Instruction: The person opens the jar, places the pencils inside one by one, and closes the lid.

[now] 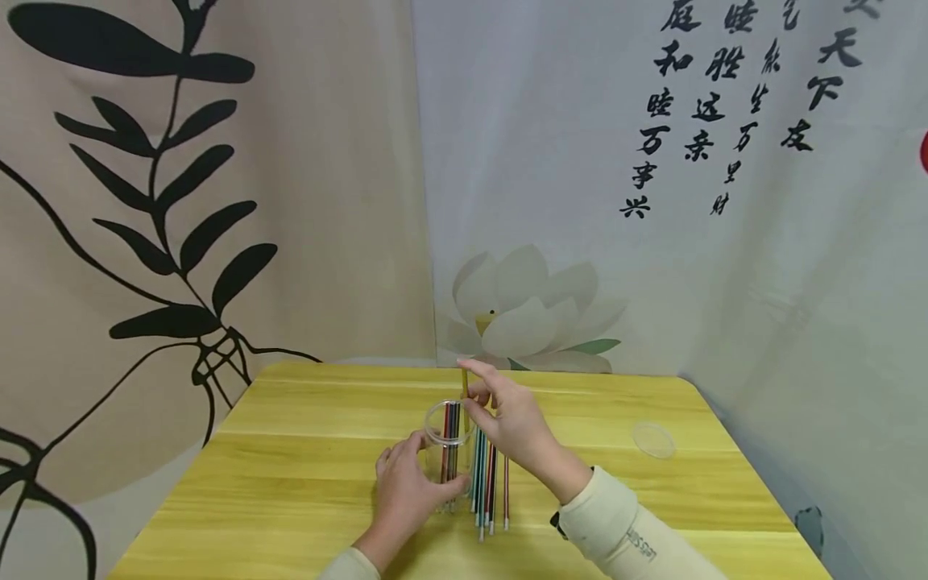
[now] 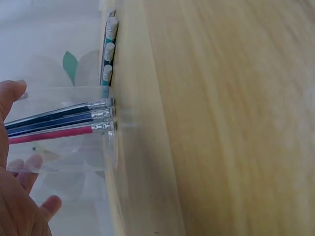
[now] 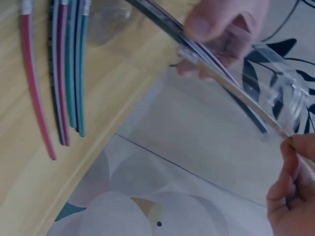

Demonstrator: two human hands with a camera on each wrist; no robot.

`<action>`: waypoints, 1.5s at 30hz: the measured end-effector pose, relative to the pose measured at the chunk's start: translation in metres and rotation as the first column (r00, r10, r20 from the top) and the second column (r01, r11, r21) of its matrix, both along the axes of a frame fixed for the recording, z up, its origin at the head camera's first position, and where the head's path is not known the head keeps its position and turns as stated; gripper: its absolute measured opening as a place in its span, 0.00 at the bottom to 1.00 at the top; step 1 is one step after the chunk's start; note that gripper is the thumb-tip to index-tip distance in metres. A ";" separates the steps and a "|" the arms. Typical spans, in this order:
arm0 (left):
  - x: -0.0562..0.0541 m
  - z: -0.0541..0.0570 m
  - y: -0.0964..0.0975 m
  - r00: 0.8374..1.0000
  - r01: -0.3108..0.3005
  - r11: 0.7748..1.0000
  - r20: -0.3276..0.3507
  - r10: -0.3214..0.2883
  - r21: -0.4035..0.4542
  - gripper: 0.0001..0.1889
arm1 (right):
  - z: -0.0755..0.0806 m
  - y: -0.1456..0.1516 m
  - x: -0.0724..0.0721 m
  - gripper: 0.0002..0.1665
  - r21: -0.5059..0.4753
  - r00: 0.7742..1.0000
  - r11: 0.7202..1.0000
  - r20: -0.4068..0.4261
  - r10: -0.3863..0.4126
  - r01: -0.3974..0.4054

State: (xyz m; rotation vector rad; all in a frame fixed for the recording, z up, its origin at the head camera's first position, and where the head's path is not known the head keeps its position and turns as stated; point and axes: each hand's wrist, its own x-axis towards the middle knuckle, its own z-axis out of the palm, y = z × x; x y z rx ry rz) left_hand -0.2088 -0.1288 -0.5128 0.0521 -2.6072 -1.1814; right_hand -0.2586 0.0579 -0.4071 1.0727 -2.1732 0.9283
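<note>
A clear cylindrical container [image 1: 432, 459] stands upright on the table, and my left hand [image 1: 408, 489] holds it with the thumb and fingers around its sides. Inside it are several pencils, dark and red ones [image 2: 61, 118], with their eraser ends down. At the rim, my right hand [image 1: 516, 419] pinches a yellow pencil [image 1: 465, 383] near its upper end; in the right wrist view its eraser end appears to be inside the container. Just right of the container, a group of teal, black and red pencils [image 1: 482, 491] lies on the table.
A round clear lid [image 1: 654, 441] lies on the right part of the wooden table [image 1: 290, 483]. Behind the table's far edge hangs a cloth backdrop [image 1: 348, 201] with printed leaves, a lotus and black characters.
</note>
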 end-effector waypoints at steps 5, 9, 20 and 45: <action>0.000 0.001 -0.001 1.000 0.005 1.000 -0.012 -0.005 -0.008 0.42 | -0.002 -0.004 0.004 0.26 0.078 0.996 0.997 0.090 -0.006 -0.001; 0.000 0.000 -0.001 1.000 0.006 1.000 -0.010 -0.006 -0.005 0.42 | 0.003 -0.006 0.006 0.13 0.117 0.988 0.993 0.153 -0.004 -0.014; 0.000 -0.002 0.000 1.000 -0.004 1.000 0.010 0.004 -0.014 0.43 | 0.003 -0.005 0.008 0.13 0.126 0.972 0.991 0.233 0.009 -0.040; 0.001 -0.002 0.002 1.000 0.002 1.000 -0.020 -0.002 -0.007 0.41 | 0.001 -0.008 -0.005 0.12 0.073 0.928 0.986 0.355 0.116 -0.151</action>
